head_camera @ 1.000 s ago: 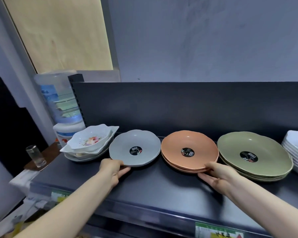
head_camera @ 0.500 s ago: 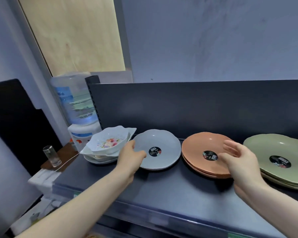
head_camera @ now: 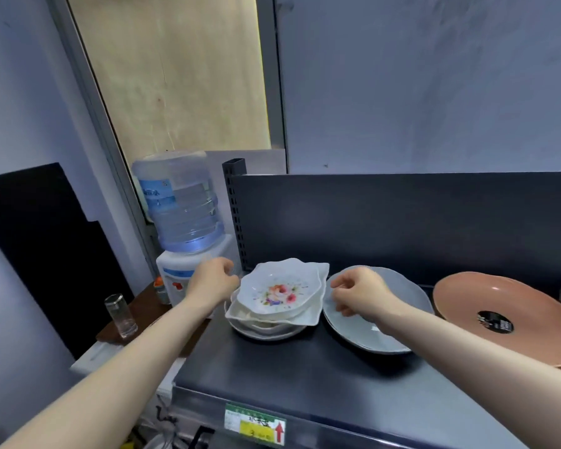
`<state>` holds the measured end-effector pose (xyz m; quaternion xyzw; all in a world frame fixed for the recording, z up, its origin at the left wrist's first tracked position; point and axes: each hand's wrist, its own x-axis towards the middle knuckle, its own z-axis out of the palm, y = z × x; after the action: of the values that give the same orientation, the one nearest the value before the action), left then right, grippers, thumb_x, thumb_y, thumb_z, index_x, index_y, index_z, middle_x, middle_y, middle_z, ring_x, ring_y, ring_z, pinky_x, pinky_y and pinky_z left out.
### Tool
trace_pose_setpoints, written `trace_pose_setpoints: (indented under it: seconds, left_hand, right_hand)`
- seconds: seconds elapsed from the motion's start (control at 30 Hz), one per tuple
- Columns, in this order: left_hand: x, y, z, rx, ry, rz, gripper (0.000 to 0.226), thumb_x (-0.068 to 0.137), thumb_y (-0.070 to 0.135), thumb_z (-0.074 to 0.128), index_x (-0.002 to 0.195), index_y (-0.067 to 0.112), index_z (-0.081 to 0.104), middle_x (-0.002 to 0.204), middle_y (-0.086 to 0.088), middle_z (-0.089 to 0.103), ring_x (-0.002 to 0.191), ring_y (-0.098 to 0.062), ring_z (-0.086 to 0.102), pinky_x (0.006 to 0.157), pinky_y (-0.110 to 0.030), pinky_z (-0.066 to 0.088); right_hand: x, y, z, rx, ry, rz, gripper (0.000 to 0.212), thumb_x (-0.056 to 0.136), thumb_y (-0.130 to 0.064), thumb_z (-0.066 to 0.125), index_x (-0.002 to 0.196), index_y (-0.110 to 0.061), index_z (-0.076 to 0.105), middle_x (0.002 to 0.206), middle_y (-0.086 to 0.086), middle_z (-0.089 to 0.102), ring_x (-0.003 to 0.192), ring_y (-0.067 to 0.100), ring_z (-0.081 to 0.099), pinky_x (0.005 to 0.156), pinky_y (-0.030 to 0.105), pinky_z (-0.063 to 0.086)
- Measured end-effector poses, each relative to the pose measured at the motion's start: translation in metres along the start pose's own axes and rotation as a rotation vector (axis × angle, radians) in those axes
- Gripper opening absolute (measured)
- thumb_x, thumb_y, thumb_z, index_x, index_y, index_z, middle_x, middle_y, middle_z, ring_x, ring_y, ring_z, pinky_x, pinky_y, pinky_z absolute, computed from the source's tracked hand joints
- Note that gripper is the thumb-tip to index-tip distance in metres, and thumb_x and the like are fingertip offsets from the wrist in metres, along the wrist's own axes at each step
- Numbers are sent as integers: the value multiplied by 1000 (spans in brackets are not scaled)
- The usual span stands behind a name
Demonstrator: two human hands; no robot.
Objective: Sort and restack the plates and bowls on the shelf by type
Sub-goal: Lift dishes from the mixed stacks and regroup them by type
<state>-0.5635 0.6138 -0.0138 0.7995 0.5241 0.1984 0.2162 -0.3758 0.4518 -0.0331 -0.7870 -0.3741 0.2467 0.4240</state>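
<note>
Bowl stack flanked by hands — shelf's left end.
Left hand nearer, right hand over plate; both loosely curled, empty.

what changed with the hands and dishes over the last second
Both hands moved left. The left hand came off the grey plate rim and is now at the left edge of the white floral bowl stack; whether it touches is unclear. The right hand left the orange plates and hovers over the grey plate, holding nothing. The dishes stayed put.
</note>
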Motion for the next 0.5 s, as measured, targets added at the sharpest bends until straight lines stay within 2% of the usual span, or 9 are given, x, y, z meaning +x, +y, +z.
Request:
trace_pose_setpoints:
  seconds: [0.07,0.13,0.23,0.33,0.5]
  left_hand:
    - [10,-11,2,28,-83,-32,24,82,9,53,100,17,67,113,-9,66,103,-26,62,88,-32,48]
    - [19,-19,7,20,-173,-67,20,75,1,50,71,14,64,91,-15,72,86,-29,69,77,-33,55]
    - [28,-28,14,-77,-294,-100,24,74,-4,51,76,4,73,79,-17,72,76,-32,72,71,-42,61]
    - [32,-30,18,-138,-342,-81,21,75,-4,55,74,4,74,70,-13,65,61,-25,62,66,-37,59]
    - [31,-28,11,-271,-430,-87,19,76,-9,59,88,-3,72,70,-10,62,51,-18,59,44,-21,54]
  right_hand:
    - [11,-5,13,-63,1,31,11,78,-5,49,75,-4,60,69,10,59,52,19,62,58,33,59]
    - [17,-11,20,-113,18,63,3,79,-11,53,79,-11,56,73,11,61,53,22,65,63,38,60]
    - [22,-19,29,-173,55,105,11,77,-17,59,82,-11,51,74,10,61,52,27,65,63,40,59]
    - [24,-23,38,-223,74,134,15,76,-18,57,85,-7,51,77,9,66,54,29,68,57,35,56]
    - [26,-23,41,-214,117,155,34,74,-14,53,105,0,58,91,15,69,68,32,73,70,45,59]
